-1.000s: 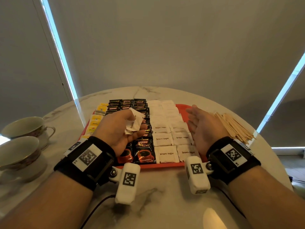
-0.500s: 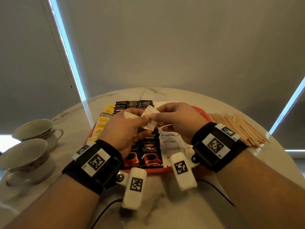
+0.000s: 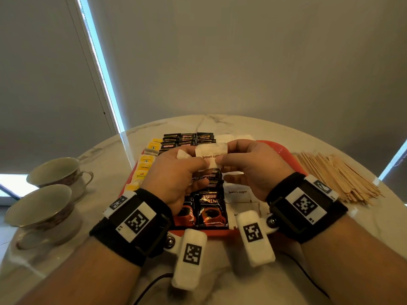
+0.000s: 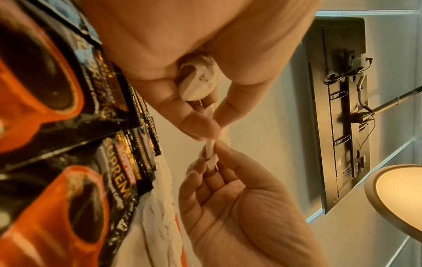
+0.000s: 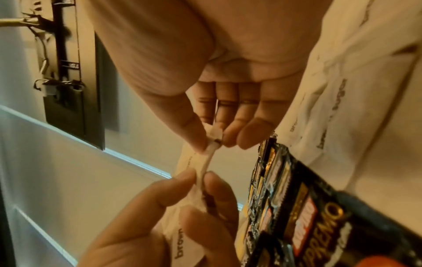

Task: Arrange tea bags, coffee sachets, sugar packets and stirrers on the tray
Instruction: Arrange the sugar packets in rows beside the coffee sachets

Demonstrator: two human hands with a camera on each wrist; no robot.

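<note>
One sugar packet is pinched by both hands, left hand and right hand, above the tray; spare packets are held in the left palm.

Head view looks forward and down from above the round white marble table, taking in both wrists. Each wrist view looks along its palm, very near the fingertips. All three share the white paper "brown sugar" packet and the black-and-orange coffee sachets.
</note>
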